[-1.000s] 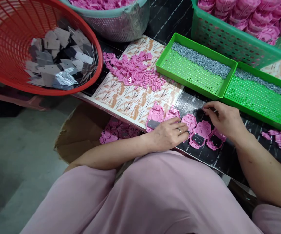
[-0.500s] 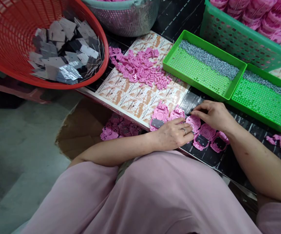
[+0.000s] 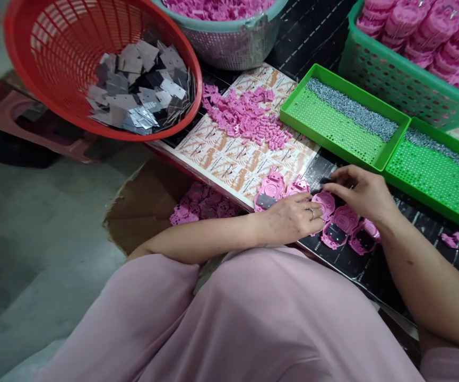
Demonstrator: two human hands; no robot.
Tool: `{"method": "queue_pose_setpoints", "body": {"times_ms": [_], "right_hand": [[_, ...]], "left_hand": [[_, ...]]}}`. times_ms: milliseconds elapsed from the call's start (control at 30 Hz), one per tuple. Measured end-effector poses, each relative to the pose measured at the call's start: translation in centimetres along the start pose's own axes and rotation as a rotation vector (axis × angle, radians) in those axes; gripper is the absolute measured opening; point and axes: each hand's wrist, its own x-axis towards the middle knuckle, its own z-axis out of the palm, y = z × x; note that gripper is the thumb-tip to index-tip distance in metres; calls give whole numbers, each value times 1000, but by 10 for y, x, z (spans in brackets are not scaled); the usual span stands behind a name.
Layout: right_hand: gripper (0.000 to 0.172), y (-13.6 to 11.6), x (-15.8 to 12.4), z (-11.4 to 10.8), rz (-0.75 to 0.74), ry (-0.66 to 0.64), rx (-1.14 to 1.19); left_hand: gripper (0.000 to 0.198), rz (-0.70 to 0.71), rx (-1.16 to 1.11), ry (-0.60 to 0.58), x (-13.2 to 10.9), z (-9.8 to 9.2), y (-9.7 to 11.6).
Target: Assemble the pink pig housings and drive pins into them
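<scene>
A row of pink plastic shells [image 3: 271,192] lies along the table's near edge, some fitted with a grey metal plate. My left hand [image 3: 291,217], a ring on one finger, rests with curled fingers on the shells in the middle of the row. My right hand [image 3: 358,192] hovers just right of it, thumb and fingers pinched on a small dark piece above a pink shell [image 3: 325,204]. Two more shells [image 3: 337,231] lie under my right wrist.
A red basket [image 3: 54,63] of grey metal plates tilts at the upper left. Small pink parts [image 3: 249,116] are heaped on printed sheets. Two green trays [image 3: 332,122] hold metal pins. A green crate [image 3: 396,85] and a grey basket [image 3: 229,42] hold pink parts. A cardboard box [image 3: 149,207] sits below.
My right hand slid left along the row toward my left hand and pinched over a shell. The camera view shifted slightly; my left hand stayed on the shells.
</scene>
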Motion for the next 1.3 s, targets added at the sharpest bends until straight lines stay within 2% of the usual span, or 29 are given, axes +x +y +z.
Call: {"method": "queue_pose_setpoints", "body": {"times_ms": [100,200,267,333,467,533,633,733,833,933,1100,1167,1300], "right_hand": [[25,-7,-20,-16,19,128,87],[11,-15,-42,-30,-112,79,159],[14,-19,-53,-31,-193,5,225],[23,-21,-62,-25,-226,-13,299],[18,-24,-72,-12,-229,97,385],[12,-24,-75,-14,-180,145,468],[7,-18,-73,-27,15,194,587],[11,1,-64,-39,127,209,390],[16,23,-54,-41,59,111,142],[24,37,-46,-36,6,-24,63],[29,37,-35,-34,115,-171,1],[28,35,-30,-34,105,-205,-22],[26,35,-22,-30,16,-188,-59]], "left_hand": [[25,-188,-170,66,3,-8,-2],[23,-415,-583,76,8,-14,-4],[23,-537,-882,44,14,-17,-4],[29,-632,-1102,-3,20,-17,-2],[47,-679,-1278,-92,30,-13,5],[47,-625,-1187,-93,31,-9,8],[35,-391,-765,3,26,-3,9],[25,-106,-362,27,21,6,10],[28,55,-186,-43,20,15,12],[32,115,-109,-82,22,22,14],[31,123,-75,-97,24,22,16],[31,124,-74,-106,24,21,16],[31,116,-88,-112,24,21,16]]}}
